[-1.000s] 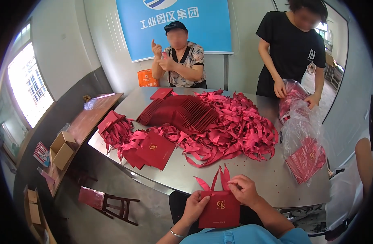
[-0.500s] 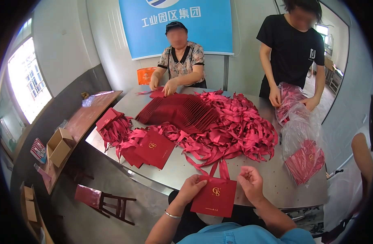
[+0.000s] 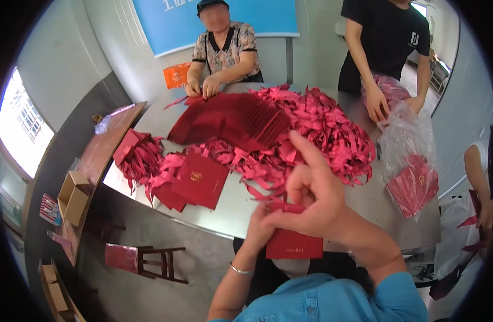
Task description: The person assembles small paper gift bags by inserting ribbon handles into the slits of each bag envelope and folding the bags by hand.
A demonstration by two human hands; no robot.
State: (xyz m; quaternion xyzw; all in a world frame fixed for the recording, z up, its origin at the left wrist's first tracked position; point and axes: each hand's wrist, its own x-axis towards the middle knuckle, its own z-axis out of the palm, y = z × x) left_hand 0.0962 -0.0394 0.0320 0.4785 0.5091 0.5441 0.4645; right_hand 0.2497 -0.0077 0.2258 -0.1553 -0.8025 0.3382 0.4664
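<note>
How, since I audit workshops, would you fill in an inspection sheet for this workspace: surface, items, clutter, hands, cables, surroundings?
Surface: shiny metal table, much of it covered.
Items: red bag in the left hand; fanned stack of red bags; heap of red ribbon.
Clutter: clear plastic bag holding red items, at the table's right; open cardboard box on the side bench.
Hands: left hand grips the red bag, partly hidden; right hand has its index finger extended, grip unclear.
Cables: nothing seen on the table.
Surroundings: seated person across the table, standing person at the plastic bag, blue banner behind.
</note>
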